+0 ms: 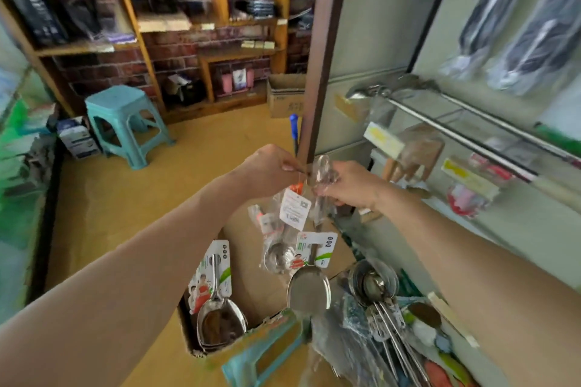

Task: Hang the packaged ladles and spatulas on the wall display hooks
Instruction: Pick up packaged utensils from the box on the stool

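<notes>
Head view: left hand (273,166) pinches what looks like a thin wire hook (300,170). Right hand (352,185) grips the clear sleeve top of a card-backed steel spatula (309,287), held at the hook; seating unclear. Small bagged steel ladles (279,248) hang beside it. More carded steel spatulas (217,298) wait in the brown cardboard box (248,292). Judged partway.

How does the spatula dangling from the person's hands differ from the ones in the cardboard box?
The dangling spatula hangs free from the right hand; the boxed spatulas rest inside the cardboard box. The dangling one is single; the boxed ones are stacked together. Its blade looks bright; theirs reflect dark. Both are shiny steel, blade down, with white-and-green cards.
</notes>
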{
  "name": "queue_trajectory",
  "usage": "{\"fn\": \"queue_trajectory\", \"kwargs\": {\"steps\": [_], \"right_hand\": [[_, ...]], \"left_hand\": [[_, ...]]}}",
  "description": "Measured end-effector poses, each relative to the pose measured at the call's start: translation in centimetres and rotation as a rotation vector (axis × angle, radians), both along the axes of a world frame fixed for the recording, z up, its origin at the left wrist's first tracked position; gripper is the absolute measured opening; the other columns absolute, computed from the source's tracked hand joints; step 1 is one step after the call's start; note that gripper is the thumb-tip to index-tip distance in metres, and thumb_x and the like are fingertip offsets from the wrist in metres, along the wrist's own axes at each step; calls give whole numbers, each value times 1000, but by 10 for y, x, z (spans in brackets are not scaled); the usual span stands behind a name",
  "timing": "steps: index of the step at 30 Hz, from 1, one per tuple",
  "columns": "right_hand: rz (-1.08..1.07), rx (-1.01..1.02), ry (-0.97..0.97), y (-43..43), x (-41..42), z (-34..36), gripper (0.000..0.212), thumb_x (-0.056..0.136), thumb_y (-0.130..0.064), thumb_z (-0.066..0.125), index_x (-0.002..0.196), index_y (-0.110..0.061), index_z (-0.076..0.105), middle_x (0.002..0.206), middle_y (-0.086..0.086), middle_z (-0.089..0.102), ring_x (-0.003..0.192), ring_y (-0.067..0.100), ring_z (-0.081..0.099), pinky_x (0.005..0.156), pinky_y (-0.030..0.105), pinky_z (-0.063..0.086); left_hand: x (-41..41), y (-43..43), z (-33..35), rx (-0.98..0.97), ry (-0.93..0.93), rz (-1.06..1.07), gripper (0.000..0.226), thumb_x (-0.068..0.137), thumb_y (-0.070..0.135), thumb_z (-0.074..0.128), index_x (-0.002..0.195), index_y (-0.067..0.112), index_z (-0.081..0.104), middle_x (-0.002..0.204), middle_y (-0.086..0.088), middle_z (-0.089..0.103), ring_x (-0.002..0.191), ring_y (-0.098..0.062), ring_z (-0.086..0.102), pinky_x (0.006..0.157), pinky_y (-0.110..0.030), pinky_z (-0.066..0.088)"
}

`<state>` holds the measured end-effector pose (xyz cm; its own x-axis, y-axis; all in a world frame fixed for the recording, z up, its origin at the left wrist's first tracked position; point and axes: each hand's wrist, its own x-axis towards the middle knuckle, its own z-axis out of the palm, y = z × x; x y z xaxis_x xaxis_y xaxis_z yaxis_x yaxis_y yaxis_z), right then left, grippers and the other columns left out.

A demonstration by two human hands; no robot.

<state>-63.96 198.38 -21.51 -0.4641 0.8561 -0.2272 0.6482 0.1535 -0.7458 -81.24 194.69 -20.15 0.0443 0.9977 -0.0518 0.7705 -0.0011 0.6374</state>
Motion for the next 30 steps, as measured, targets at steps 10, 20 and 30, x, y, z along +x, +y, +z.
{"fn": "queue_trajectory", "kwargs": {"steps": [10,20,30], "right_hand": [[-189,119,-103,-65,61,53,28,97,-28,50,92,-3,59,94,17,63,91,29,66,85,45,55],[-404,280,-94,-133,142,93,10,93,-20,58,92,-13,65,87,8,68,77,22,68,75,38,57],[-610,386,-207,-207,233,111,28,94,-19,53,66,-17,55,72,3,59,70,20,61,67,32,50]], "left_hand": [[66,-27,42,82,128,-287,12,85,20,65,93,24,73,97,4,69,86,-13,63,74,-23,48],[149,-63,71,116,22,-545,8,82,17,71,81,25,73,79,12,66,77,-4,59,67,-12,44],[255,-100,91,158,25,-836,12,84,13,69,93,16,77,73,8,66,47,12,51,48,-3,37]]}}
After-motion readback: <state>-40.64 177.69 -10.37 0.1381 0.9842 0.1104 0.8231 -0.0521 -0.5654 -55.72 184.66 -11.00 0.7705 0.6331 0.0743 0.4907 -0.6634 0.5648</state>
